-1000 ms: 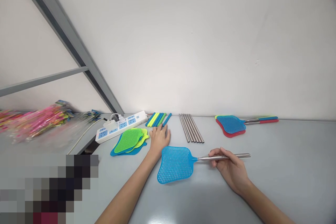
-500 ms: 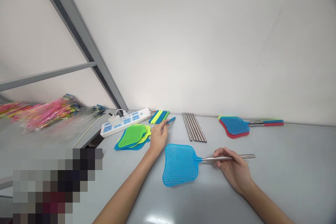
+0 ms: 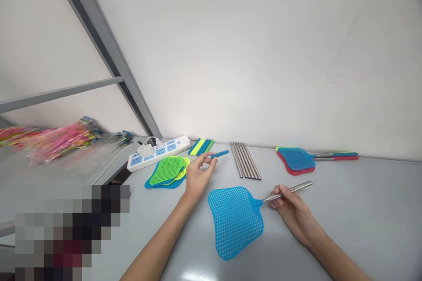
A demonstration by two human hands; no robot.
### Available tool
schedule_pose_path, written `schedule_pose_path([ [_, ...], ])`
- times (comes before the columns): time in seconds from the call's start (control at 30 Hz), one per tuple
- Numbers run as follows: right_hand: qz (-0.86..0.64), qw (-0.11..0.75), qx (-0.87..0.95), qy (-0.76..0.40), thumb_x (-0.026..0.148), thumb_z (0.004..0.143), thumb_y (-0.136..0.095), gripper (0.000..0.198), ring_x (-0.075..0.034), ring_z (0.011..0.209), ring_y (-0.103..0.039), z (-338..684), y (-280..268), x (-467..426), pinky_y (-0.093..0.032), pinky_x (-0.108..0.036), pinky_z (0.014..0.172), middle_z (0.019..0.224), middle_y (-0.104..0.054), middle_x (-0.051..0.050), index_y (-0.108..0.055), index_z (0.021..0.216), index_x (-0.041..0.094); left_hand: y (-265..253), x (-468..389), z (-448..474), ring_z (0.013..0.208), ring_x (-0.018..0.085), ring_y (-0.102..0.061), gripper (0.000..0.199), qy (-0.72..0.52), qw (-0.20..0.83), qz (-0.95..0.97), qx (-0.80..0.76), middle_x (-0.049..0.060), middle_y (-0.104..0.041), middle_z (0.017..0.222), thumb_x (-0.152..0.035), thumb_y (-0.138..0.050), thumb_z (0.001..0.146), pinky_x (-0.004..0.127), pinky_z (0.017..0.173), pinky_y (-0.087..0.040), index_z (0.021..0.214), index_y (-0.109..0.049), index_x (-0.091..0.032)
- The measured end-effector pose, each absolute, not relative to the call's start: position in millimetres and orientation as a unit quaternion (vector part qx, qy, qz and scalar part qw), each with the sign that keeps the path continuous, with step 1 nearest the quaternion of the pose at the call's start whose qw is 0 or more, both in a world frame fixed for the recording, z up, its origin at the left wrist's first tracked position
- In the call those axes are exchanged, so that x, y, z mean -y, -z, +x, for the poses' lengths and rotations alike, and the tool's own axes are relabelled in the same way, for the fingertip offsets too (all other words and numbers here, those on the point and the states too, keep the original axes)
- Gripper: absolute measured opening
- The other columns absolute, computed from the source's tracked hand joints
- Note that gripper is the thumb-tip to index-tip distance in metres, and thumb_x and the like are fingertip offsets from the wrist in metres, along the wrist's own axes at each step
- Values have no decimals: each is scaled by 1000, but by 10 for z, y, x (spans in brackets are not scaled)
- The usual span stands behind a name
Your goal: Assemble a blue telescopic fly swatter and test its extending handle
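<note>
Between the thumb and fingers of my left hand (image 3: 199,175) is a blue handle sleeve (image 3: 220,154), its free end pointing right. My right hand (image 3: 293,208) is closed round the metal rod of a blue fly swatter (image 3: 235,219), whose perforated head hangs down to the left. The rod's far end is bare metal. Beyond my left hand lies a row of yellow, blue and green handle sleeves (image 3: 201,146). Several metal rods (image 3: 245,161) lie side by side between my hands, farther back. Loose green, yellow and blue swatter heads (image 3: 166,171) are stacked left of my left hand.
Fly swatters with coloured handles (image 3: 296,159) lie stacked at the back right. A white power strip (image 3: 160,153) with plugs and a cable sits behind the swatter heads. Plastic-bagged pink items (image 3: 62,140) lie at far left, near a grey metal frame (image 3: 108,57).
My left hand has drawn the blue sleeve slightly right, away from the row. My right hand has tilted the swatter, so its head dips nearer and its rod end points up and away.
</note>
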State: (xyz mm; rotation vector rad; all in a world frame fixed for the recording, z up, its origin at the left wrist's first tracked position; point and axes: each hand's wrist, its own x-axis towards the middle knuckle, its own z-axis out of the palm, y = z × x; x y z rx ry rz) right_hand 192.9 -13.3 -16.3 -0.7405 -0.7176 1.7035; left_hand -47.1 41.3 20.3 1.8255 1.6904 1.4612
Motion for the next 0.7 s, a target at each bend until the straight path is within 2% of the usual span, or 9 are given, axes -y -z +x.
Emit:
schedule_pose_path([
  [0.2, -272, 545, 258, -750, 43, 80, -38, 40, -12, 51, -35, 1941, 172, 118, -30, -27, 57, 40, -28, 4, -53, 55, 16, -152, -376, -396, 64, 13, -54, 21, -539, 207, 596, -557, 0, -62, 62, -35, -51, 73, 24, 62, -37, 84, -55, -17],
  [0.3, -257, 559, 237, -752, 48, 78, -39, 45, -10, 45, -32, 1945, 179, 106, -29, -27, 55, 36, -22, 6, -45, 46, 17, -82, -374, -328, 58, 11, -52, 21, -565, 303, 564, -520, -1, -59, 58, -35, -49, 74, 23, 60, -38, 83, -52, -16],
  [0.47, -270, 543, 218, -765, 50, 77, -39, 48, -9, 37, -22, 1941, 147, 111, -28, -27, 51, 33, -15, 8, -34, 42, 19, 8, -356, -214, 50, 10, -50, 27, -573, 449, 498, -472, 0, -56, 55, -41, -43, 76, 22, 52, -38, 69, -47, -16],
  [0.6, -273, 520, 192, -786, 53, 76, -39, 50, -8, 34, -15, 1938, 78, 160, -28, -26, 48, 32, -8, 9, -25, 41, 19, 4, -310, -162, 49, 11, -51, 29, -557, 483, 488, -467, -1, -54, 52, -43, -44, 75, 22, 51, -38, 66, -46, -16],
  [0.7, -225, 484, 138, -835, 51, 77, -38, 50, -7, 34, -16, 1941, -7, 229, -28, -24, 45, 32, -8, 9, -22, 42, 20, -19, -278, -141, 49, 10, -51, 27, -556, 492, 484, -463, -2, -53, 51, -42, -45, 75, 22, 52, -39, 66, -46, -16],
])
